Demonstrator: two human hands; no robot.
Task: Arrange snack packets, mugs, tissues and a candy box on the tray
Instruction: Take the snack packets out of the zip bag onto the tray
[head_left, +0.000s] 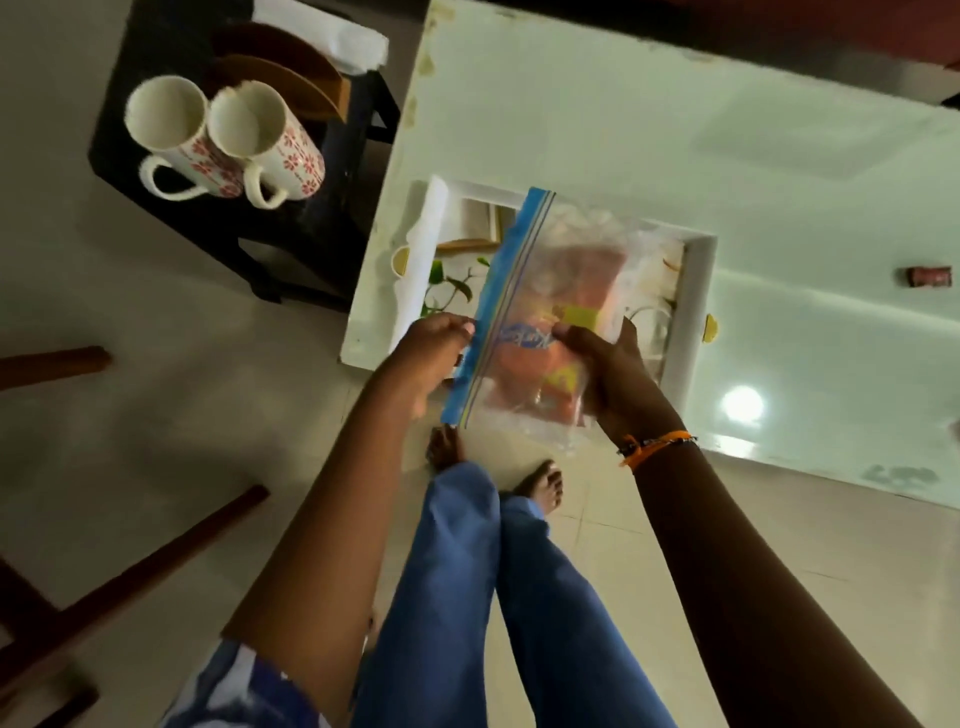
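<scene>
A clear zip bag (558, 291) with a blue seal strip holds orange and yellow snack packets. My left hand (434, 348) pinches the blue strip at its left edge. My right hand (608, 364) grips the bag's body from the right. The bag hangs just above a white tray (698, 291) with a leaf print, which lies on a pale green table (675, 145). Two white mugs (223, 137) with red flowers stand side by side on a black stool to the left. White tissues (332, 36) lie at the stool's far edge.
A brown wooden holder (280, 78) stands behind the mugs on the black stool (208, 208). A small dark red object (930, 275) lies on the table at far right. Brown chair legs (130, 571) cross the tiled floor at lower left. My legs and bare feet are below the table edge.
</scene>
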